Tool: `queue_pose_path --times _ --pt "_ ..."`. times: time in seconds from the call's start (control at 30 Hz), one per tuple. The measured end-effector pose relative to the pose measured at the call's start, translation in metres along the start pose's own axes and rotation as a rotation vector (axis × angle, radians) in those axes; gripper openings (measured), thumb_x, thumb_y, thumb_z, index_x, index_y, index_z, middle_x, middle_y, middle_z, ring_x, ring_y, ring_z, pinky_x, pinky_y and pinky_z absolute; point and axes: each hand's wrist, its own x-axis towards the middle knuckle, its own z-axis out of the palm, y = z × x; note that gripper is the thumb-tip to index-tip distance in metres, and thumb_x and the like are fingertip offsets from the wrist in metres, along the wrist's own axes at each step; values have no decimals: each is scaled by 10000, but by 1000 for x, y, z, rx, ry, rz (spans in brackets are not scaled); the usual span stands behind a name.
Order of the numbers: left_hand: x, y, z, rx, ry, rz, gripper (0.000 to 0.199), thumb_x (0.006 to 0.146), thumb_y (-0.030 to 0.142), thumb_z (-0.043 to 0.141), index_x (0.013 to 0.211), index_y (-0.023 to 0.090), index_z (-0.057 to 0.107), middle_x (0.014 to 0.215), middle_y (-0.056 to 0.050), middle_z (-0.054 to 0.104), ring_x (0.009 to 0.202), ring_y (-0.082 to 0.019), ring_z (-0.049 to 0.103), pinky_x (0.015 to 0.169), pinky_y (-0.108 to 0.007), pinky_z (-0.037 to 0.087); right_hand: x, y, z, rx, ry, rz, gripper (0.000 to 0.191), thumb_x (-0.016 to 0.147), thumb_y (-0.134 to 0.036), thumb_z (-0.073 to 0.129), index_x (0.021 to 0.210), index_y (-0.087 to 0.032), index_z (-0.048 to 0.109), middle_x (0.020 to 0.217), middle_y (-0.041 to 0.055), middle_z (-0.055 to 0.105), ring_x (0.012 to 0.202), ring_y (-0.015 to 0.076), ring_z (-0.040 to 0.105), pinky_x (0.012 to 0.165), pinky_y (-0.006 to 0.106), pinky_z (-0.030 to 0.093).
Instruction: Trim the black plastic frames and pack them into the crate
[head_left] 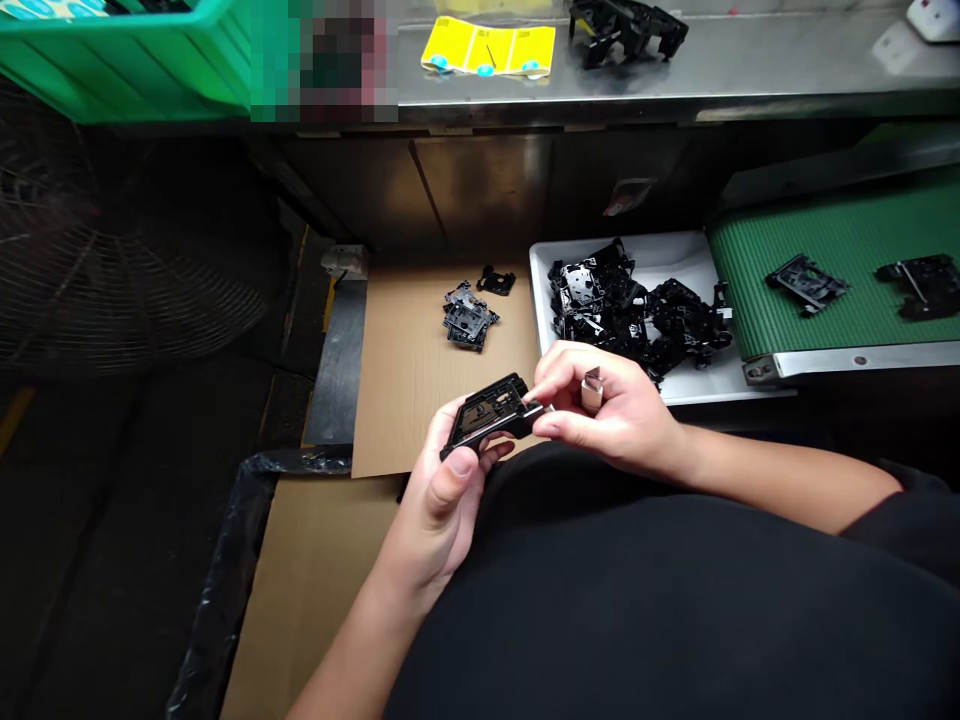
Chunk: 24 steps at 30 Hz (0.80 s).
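My left hand (442, 490) grips a black moulded plastic part (487, 412) from below, with the thumb along its near edge. The part is tilted and shows a flat face with cut-outs. My right hand (611, 405) is closed at the part's right end, its index finger and thumb touching it. Between the right fingers sits a small metal cutter (592, 390), its slanted dark tip pointing up; the rest of it is hidden. Beyond my hands, a small stack of similar parts (469, 318) lies on cardboard (405, 370), beside a single black piece (496, 281).
A white tray (694, 385) heaped with black parts (630, 300) stands right of the cardboard. Further right, a green conveyor belt (847, 230) carries two parts. A steel shelf (750, 60) runs behind, with a yellow sheet (487, 47) and green crate (150, 70). A fan (112, 230) stands left.
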Motion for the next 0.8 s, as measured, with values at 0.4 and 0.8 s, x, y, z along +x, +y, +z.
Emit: queue_pose_path --times 0.4,0.8 --pt "-11 -2 -33 445 63 335 1118 701 320 959 1632 402 345 1690 -110 399 1486 -397 497 1163 -566 506 1 -1 -10 -175 -302 -260 226 941 -241 772 1150 -194 700 967 71 704 862 177 643 684 303 562" --pt "-21 26 -23 612 160 598 1058 506 365 1054 1405 344 498 1536 -75 463 1438 -361 513 1218 -569 440 1 -4 -1 -68 -240 -166 246 914 -284 814 1122 -192 720 942 63 675 747 154 592 555 259 477"
